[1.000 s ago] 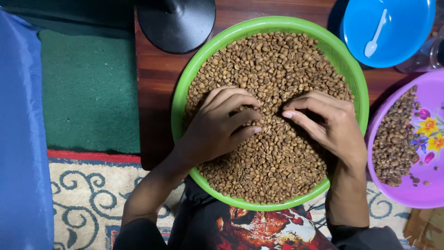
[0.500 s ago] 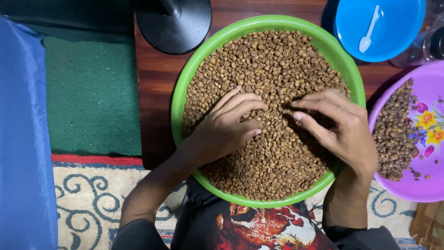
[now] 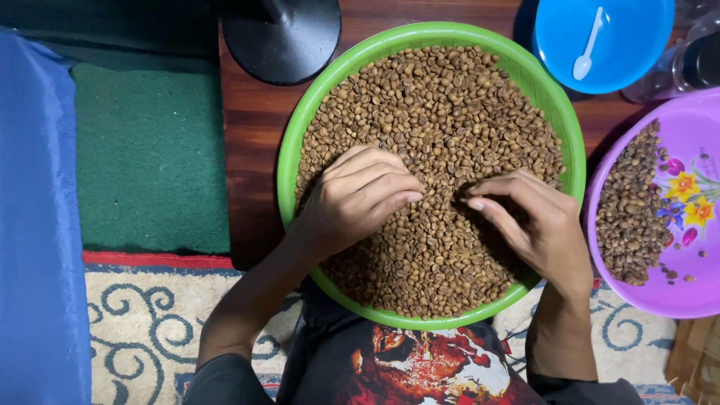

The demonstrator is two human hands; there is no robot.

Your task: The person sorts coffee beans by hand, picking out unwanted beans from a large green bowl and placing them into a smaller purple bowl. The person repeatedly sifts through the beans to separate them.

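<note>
Since the frame one second earlier, the right hand [image 3: 536, 225] has slid toward the right side of the green bowl [image 3: 300, 135], and the left hand [image 3: 360, 196] has curled its fingers closer together; the two hands now sit slightly farther apart.

Left hand: palm down on the brown beans [image 3: 442, 97], fingers bent and held narrow, tips pointing toward frame centre. Whether it holds any beans cannot be told.

Right hand: palm down, thumb and forefinger drawn close at the bean surface near frame centre, as in a pinch; what lies between them is too small to tell.

The beans fill the bowl, lying under both hands and spreading above them toward the top of the frame. The bowl occupies the frame centre on a dark wooden surface [image 3: 251, 120].

Surroundings: a purple floral bowl [image 3: 679, 289] with a smaller heap of beans at the right edge; a blue bowl [image 3: 637, 34] with a white spoon [image 3: 587, 49] at upper right; a black round base [image 3: 281, 37] at top centre; a green mat [image 3: 150, 157] at left.
</note>
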